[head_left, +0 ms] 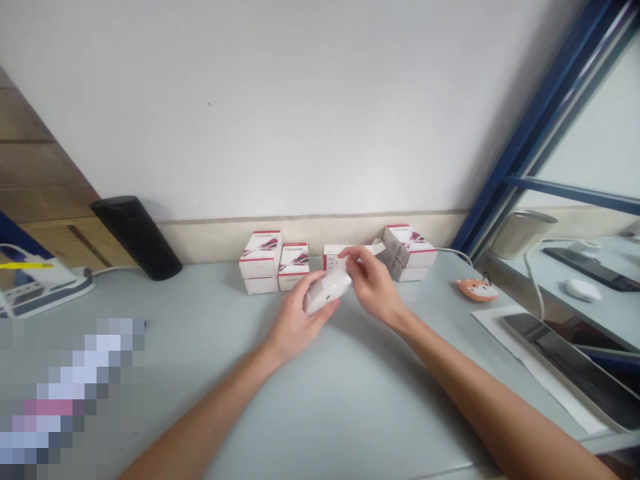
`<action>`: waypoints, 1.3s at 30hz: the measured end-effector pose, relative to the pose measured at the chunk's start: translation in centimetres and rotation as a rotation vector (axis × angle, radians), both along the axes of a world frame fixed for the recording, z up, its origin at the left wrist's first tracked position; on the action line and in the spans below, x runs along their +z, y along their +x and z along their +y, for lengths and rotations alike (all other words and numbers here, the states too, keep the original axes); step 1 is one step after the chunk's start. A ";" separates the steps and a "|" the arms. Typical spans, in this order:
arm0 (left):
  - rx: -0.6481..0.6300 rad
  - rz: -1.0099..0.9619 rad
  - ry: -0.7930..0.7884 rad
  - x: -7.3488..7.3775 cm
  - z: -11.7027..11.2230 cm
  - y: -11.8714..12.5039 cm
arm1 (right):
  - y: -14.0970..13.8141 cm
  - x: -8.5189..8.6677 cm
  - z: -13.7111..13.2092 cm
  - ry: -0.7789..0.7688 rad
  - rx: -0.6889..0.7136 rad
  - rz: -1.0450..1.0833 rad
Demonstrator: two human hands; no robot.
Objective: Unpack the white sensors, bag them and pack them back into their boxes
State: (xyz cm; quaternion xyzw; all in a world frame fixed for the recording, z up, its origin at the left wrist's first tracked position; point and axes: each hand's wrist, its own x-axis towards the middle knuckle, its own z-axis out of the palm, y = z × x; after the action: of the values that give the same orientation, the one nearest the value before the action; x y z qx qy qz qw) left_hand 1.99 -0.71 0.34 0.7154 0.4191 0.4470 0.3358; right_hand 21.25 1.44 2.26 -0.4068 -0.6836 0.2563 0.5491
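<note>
My left hand (296, 317) is wrapped round a rounded white device (327, 291) with a glossy surface, perhaps in clear plastic, and a small dark slot on its side. It is held above the desk. At the device's far right end is my right hand (369, 280), its fingers bent and drawn together. What they pinch is too small to make out. Just behind both hands stands a white and red carton (334, 259) with a flap raised at its right, partly covered by my fingers.
Small white and red boxes (260, 257) are stacked on the left, more boxes (411, 253) on the right, against the wall. A black cylinder (137, 237) leans at far left, near a power strip (50, 293). An orange animal-faced object (477, 289) and a phone (565, 360) lie right.
</note>
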 end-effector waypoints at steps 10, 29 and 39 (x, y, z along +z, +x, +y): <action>-0.111 -0.451 -0.448 0.7 0.7 -0.7 | 0.1 -0.4 0.0 0.078 0.014 -0.269; -0.223 -0.759 -0.643 0.7 1.6 -1.1 | -1.2 -0.3 0.4 -0.570 0.056 0.739; -0.129 -0.880 -0.880 1.2 2.9 -2.0 | -1.6 -0.3 -0.6 -0.206 0.228 0.286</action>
State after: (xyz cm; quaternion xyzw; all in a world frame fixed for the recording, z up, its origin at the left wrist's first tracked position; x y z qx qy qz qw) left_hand 0.02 2.21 1.55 0.2828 0.3422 0.4642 0.7664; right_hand 19.69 0.80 1.93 -0.3403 -0.6106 0.4403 0.5635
